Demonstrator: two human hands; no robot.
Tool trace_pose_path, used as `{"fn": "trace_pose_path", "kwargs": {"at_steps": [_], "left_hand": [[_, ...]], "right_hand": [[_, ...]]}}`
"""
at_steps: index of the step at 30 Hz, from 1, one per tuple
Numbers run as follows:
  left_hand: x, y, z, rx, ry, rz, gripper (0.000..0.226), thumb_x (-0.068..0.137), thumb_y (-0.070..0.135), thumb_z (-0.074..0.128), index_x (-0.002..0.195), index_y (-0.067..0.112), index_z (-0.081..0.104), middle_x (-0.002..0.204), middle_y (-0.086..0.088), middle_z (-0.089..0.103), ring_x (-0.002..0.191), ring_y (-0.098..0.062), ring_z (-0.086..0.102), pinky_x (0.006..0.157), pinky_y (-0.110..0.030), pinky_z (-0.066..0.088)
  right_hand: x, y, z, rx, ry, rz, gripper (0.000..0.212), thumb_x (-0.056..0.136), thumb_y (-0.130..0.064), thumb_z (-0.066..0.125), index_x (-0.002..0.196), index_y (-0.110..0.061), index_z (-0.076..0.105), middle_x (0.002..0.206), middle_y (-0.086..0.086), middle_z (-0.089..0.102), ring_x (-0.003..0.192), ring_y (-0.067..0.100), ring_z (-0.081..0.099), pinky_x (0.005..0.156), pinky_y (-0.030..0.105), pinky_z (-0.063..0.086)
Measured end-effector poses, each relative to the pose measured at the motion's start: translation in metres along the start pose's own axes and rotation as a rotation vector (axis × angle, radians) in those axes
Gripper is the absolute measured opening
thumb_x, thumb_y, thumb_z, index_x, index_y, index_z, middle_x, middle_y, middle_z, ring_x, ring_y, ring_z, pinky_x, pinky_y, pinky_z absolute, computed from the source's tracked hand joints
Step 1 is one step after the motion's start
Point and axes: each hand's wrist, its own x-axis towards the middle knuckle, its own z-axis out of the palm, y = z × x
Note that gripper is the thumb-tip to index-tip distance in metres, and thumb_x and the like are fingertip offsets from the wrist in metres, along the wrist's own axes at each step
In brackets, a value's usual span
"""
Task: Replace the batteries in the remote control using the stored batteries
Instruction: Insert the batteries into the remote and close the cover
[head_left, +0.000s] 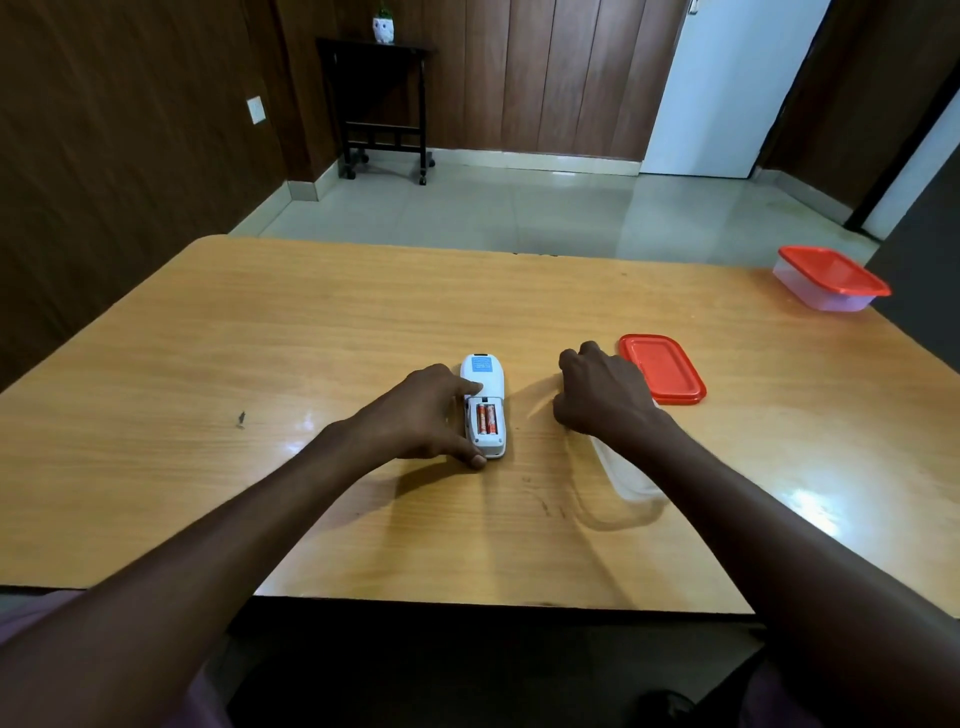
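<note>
**Remote lies face down, battery bay open**

The white plastic remote control lies lengthwise at frame centre on the tabletop, blue label at its far end. Its rear cover is off; two orange cylindrical batteries sit side by side in the compartment.

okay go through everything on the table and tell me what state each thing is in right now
remote control: face down, battery bay uncovered, two batteries seated
left hand: steadying the remote
right hand: over the clear container, grip hidden
loose red lid: off, flat on the table
far container: lidded
</note>
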Motion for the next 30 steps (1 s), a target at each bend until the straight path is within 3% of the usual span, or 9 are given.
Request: {"fn": "trace_pose_path", "kwargs": {"at_steps": [4, 9, 12, 15, 17, 21, 23, 28, 30], "left_hand": [[-0.002, 0.001, 0.002, -0.006, 0.009, -0.008, 0.105, 0.057, 0.048, 0.093, 0.148, 0.025, 0.046, 0.113, 0.01, 0.046, 0.118, -0.014, 0.049, 0.095, -0.029, 0.044], [-0.004, 0.006, 0.001, -0.022, 0.031, -0.056, 0.108, 0.05, 0.052, 0.094, 0.145, 0.029, 0.049, 0.118, 0.007, 0.062, 0.097, -0.009, 0.051, 0.077, -0.024, 0.041], [-0.007, 0.011, 0.001, -0.169, 0.021, -0.124, 0.106, 0.051, 0.035, 0.098, 0.144, 0.026, 0.05, 0.099, 0.01, 0.067, 0.081, -0.003, 0.059, 0.065, -0.018, 0.045], [-0.009, 0.011, -0.002, -0.475, -0.035, -0.223, 0.093, 0.066, -0.001, 0.086, 0.148, 0.014, 0.044, 0.092, -0.004, 0.073, 0.071, -0.015, 0.068, 0.074, -0.035, 0.059], [-0.011, 0.012, -0.007, -0.617, -0.06, -0.267, 0.075, 0.077, -0.013, 0.068, 0.144, 0.01, 0.046, 0.097, -0.017, 0.075, 0.072, -0.022, 0.07, 0.082, -0.04, 0.059], [-0.016, 0.02, -0.011, -0.786, -0.027, -0.367, 0.026, 0.086, -0.011, 0.052, 0.098, 0.01, 0.062, 0.096, -0.02, 0.075, 0.077, -0.026, 0.069, 0.081, -0.036, 0.06], [-0.014, 0.023, -0.009, -0.896, 0.002, -0.427, 0.029, 0.085, -0.015, 0.044, 0.079, 0.009, 0.06, 0.097, -0.025, 0.07, 0.084, -0.031, 0.067, 0.085, -0.039, 0.059], [-0.007, 0.018, -0.004, -1.116, 0.037, -0.514, 0.025, 0.078, -0.013, 0.047, 0.097, -0.007, 0.062, 0.098, -0.025, 0.067, 0.085, -0.034, 0.069, 0.083, -0.04, 0.061], [-0.007, 0.017, -0.003, -1.183, 0.042, -0.52, 0.023, 0.08, -0.008, 0.053, 0.1, -0.004, 0.065, 0.088, -0.019, 0.07, 0.076, -0.027, 0.072, 0.072, -0.036, 0.062]], "right_hand": [[0.004, 0.0, -0.001, 0.13, 0.03, 0.03, 0.026, 0.084, -0.015, 0.062, 0.109, -0.007, 0.062, 0.113, 0.014, 0.059, 0.09, 0.036, 0.065, 0.064, 0.036, 0.043], [-0.006, -0.024, -0.011, 0.432, 0.116, 0.031, 0.035, 0.077, -0.034, 0.071, 0.106, -0.014, 0.069, 0.107, 0.007, 0.064, 0.094, 0.028, 0.062, 0.07, 0.034, 0.044], [-0.02, -0.043, -0.011, 0.529, 0.075, -0.01, 0.033, 0.073, -0.045, 0.074, 0.095, -0.02, 0.07, 0.099, 0.003, 0.066, 0.09, 0.024, 0.061, 0.066, 0.032, 0.037], [-0.036, -0.058, -0.004, 0.509, 0.065, -0.06, 0.035, 0.077, -0.046, 0.074, 0.097, -0.018, 0.072, 0.099, 0.004, 0.066, 0.088, 0.025, 0.062, 0.065, 0.034, 0.04], [-0.042, -0.064, -0.002, 0.46, 0.097, -0.096, 0.037, 0.081, -0.045, 0.072, 0.1, -0.014, 0.07, 0.099, 0.006, 0.062, 0.085, 0.029, 0.062, 0.067, 0.038, 0.047], [-0.051, -0.073, 0.006, 0.276, 0.157, -0.218, 0.039, 0.09, -0.045, 0.065, 0.106, -0.009, 0.063, 0.108, 0.012, 0.058, 0.08, 0.037, 0.063, 0.059, 0.034, 0.035], [-0.054, -0.077, 0.012, 0.228, 0.153, -0.273, 0.034, 0.094, -0.038, 0.06, 0.11, -0.009, 0.062, 0.112, 0.015, 0.057, 0.08, 0.036, 0.064, 0.058, 0.034, 0.035], [-0.051, -0.078, 0.01, 0.331, 0.16, -0.213, 0.03, 0.086, -0.031, 0.066, 0.105, -0.008, 0.062, 0.111, 0.014, 0.057, 0.079, 0.038, 0.062, 0.058, 0.035, 0.039], [-0.05, -0.074, 0.008, 0.485, 0.158, -0.134, 0.035, 0.081, -0.034, 0.072, 0.104, -0.01, 0.064, 0.106, 0.009, 0.058, 0.081, 0.033, 0.061, 0.062, 0.037, 0.047]]}}
